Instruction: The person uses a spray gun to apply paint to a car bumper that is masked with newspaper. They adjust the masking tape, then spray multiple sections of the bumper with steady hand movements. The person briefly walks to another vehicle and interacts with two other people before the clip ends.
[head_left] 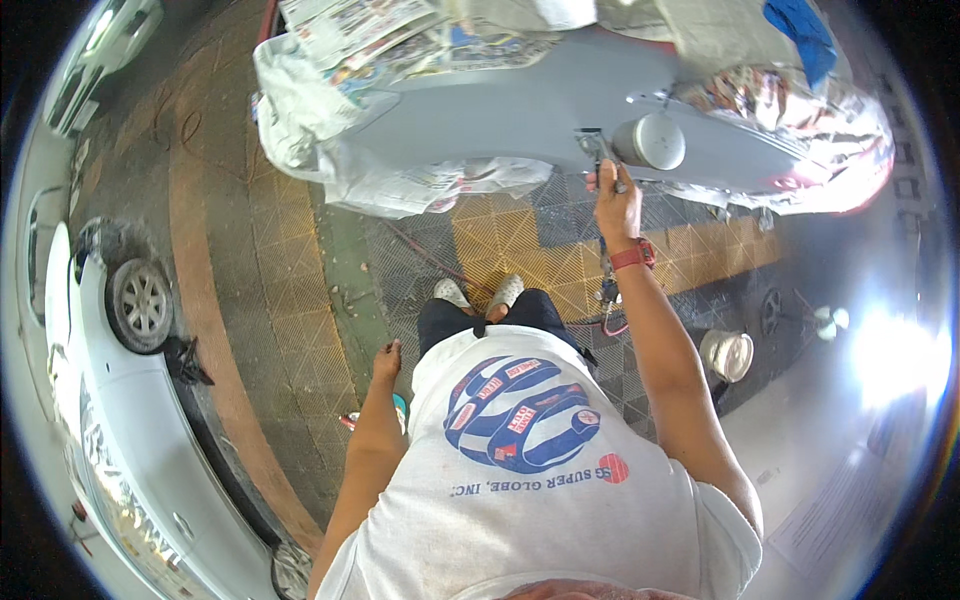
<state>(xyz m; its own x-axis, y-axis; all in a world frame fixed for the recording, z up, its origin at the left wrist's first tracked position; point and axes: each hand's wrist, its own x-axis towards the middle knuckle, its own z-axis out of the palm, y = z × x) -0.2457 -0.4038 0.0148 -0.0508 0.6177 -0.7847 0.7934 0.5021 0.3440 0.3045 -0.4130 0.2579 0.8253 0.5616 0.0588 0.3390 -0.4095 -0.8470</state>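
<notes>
Hands (617, 212) apart; gun (640, 142) seemingly near panel (480, 110).

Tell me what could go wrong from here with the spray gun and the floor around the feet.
Two risks, as I judge it. The spray gun in the right hand appears close to the grey panel, so a slip might mark the surface; this one view cannot settle the gap. Also, a reddish hose runs along the floor near the shoes, so a step might catch it.
</notes>
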